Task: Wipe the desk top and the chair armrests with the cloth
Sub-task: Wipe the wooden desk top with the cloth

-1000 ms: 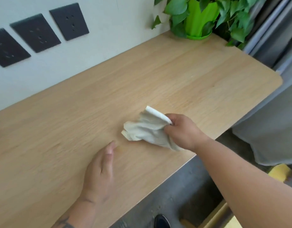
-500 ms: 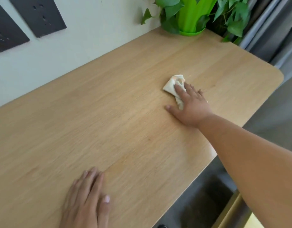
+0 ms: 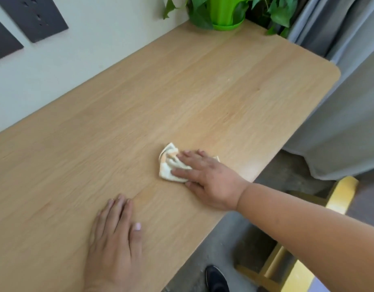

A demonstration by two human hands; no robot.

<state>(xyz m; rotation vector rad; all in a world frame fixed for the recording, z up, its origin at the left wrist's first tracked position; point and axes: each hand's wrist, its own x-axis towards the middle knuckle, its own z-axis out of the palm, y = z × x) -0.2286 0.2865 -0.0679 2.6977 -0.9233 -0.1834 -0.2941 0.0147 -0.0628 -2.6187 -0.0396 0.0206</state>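
A crumpled off-white cloth (image 3: 168, 163) lies on the light wooden desk top (image 3: 181, 91), near the front edge. My right hand (image 3: 205, 178) presses flat on the cloth with fingers spread, covering its right half. My left hand (image 3: 116, 234) rests palm down on the bare desk closer to me, left of the cloth, holding nothing. A yellow wooden chair (image 3: 340, 197) shows partly below the desk's right side; its armrests are hard to make out.
A green pot with a leafy plant (image 3: 224, 13) stands at the desk's far corner by the wall. Dark socket plates (image 3: 36, 17) are on the wall. Grey curtains (image 3: 340, 102) hang right. A dark shoe (image 3: 215, 279) is on the floor.
My right hand has drawn the cloth back from the far part of the desk toward the front edge. My left hand has stayed flat on the desk.
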